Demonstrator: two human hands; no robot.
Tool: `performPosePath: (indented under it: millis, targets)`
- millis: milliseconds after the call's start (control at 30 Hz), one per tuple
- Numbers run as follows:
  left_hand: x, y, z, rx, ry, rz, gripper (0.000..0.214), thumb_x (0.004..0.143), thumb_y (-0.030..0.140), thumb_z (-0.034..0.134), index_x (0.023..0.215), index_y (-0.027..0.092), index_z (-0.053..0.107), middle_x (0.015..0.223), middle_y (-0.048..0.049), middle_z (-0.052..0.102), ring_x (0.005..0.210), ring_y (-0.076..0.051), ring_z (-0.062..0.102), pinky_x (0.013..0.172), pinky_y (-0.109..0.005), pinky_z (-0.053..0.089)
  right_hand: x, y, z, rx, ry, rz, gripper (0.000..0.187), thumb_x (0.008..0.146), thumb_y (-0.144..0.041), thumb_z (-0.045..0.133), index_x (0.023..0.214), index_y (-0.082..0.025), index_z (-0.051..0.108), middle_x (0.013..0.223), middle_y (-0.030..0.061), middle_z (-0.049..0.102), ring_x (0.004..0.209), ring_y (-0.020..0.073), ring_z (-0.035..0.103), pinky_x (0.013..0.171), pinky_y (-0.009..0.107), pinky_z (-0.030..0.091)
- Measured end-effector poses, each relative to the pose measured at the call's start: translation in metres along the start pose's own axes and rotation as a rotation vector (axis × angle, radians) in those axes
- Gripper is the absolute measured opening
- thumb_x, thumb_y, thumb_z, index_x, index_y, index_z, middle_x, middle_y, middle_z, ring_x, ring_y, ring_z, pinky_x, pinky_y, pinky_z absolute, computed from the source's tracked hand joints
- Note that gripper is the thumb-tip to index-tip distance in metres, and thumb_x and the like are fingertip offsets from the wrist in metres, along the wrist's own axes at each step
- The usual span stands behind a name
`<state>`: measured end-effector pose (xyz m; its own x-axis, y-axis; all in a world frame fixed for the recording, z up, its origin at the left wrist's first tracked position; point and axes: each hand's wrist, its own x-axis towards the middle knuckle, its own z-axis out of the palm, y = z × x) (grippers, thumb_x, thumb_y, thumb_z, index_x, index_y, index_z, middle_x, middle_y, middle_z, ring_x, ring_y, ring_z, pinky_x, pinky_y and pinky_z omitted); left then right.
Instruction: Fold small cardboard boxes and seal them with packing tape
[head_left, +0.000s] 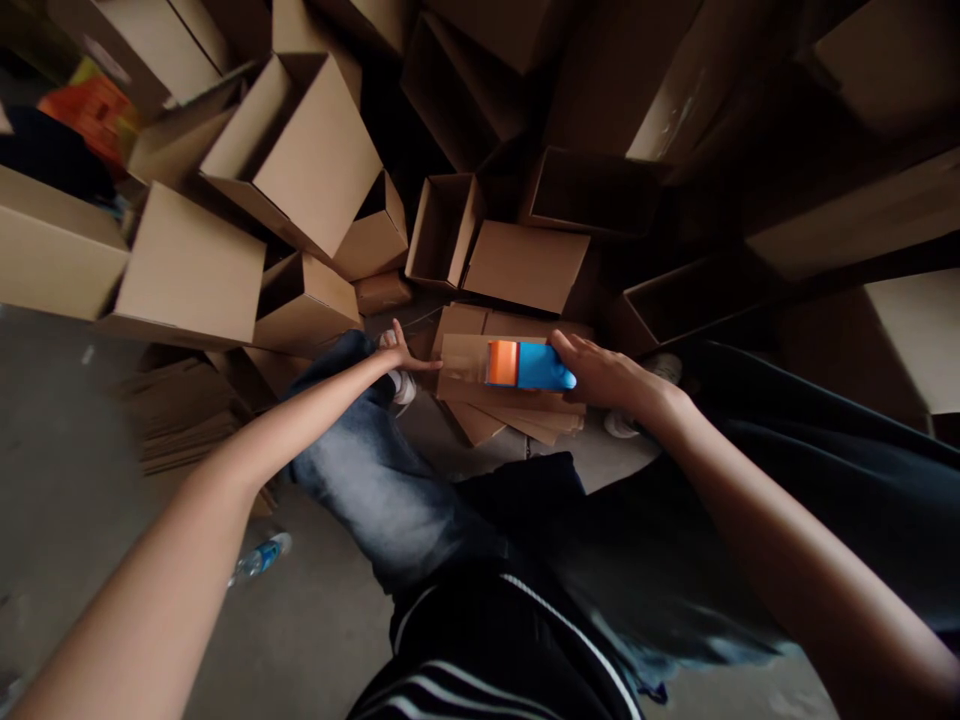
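Note:
My right hand (pixel 589 368) is closed around the end of a blue and orange tape dispenser (pixel 544 366). The dispenser lies over the top of a brown cardboard box (pixel 459 388) between my feet. A shiny strip, which looks like clear tape, shows on the box to the left of the dispenser. At the box's left edge is my left hand (pixel 401 352), its fingers spread and one fingertip at or near the cardboard. Flat cardboard pieces (pixel 480 424) stick out from beneath the box.
Open cardboard boxes (pixel 319 150) are heaped in front and to both sides. A stack of flattened cardboard (pixel 184 415) sits at the left. On the grey floor lies a plastic bottle (pixel 260 558). My jeans-clad leg (pixel 375 480) is beside the work.

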<state>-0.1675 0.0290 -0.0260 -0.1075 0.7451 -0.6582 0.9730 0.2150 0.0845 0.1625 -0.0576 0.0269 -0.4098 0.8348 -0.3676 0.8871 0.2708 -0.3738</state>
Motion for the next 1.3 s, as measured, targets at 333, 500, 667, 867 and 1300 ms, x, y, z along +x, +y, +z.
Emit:
performPosePath:
  millis: [333, 500, 667, 867, 1300]
  targets:
    - [0.009, 0.008, 0.0, 0.068, -0.004, 0.221, 0.032, 0.068, 0.048, 0.085, 0.076, 0.021, 0.071, 0.086, -0.0032, 0.073, 0.089, -0.021, 0.065, 0.077, -0.026, 0.045, 0.0, -0.004, -0.002, -0.011, -0.015, 0.035, 0.062, 0.072, -0.011, 0.066, 0.129, -0.022, 0.043, 0.121, 0.0127, 0.061, 0.105, 0.029, 0.065, 0.074, 0.033, 0.049]
    - [0.009, 0.015, 0.002, 0.002, 0.002, 0.207, 0.015, 0.072, 0.029, 0.084, 0.071, 0.018, 0.074, 0.061, 0.0031, 0.066, 0.072, -0.014, 0.06, 0.064, -0.024, 0.039, 0.002, 0.001, -0.001, 0.007, -0.016, 0.013, 0.061, 0.071, -0.015, 0.067, 0.127, -0.022, 0.043, 0.118, 0.0122, 0.062, 0.1, 0.0289, 0.067, 0.071, 0.034, 0.049]
    - [0.004, 0.018, 0.004, -0.034, -0.039, 0.2, 0.014, 0.079, 0.027, 0.08, 0.074, 0.015, 0.075, 0.05, 0.0055, 0.06, 0.067, -0.011, 0.057, 0.063, -0.023, 0.038, 0.003, 0.001, -0.002, -0.012, -0.024, -0.004, 0.06, 0.072, -0.016, 0.067, 0.126, -0.023, 0.042, 0.117, 0.0116, 0.062, 0.1, 0.0282, 0.067, 0.069, 0.033, 0.05]
    - [0.006, 0.017, 0.006, -0.079, -0.073, 0.162, 0.017, 0.078, 0.029, 0.08, 0.073, 0.014, 0.075, 0.048, 0.0041, 0.06, 0.063, -0.011, 0.058, 0.06, -0.022, 0.041, 0.002, -0.003, -0.005, -0.014, -0.039, 0.03, 0.063, 0.072, -0.014, 0.069, 0.128, -0.022, 0.042, 0.123, 0.0129, 0.061, 0.11, 0.0299, 0.065, 0.075, 0.034, 0.052]
    - [0.024, 0.012, 0.018, -0.128, -0.076, 0.188, 0.02, 0.077, 0.018, 0.079, 0.065, 0.013, 0.064, 0.048, 0.0051, 0.056, 0.059, -0.011, 0.058, 0.062, -0.021, 0.045, 0.004, 0.004, 0.003, -0.022, -0.01, 0.005, 0.062, 0.071, -0.015, 0.067, 0.128, -0.021, 0.042, 0.119, 0.0125, 0.062, 0.104, 0.0288, 0.066, 0.071, 0.033, 0.05]
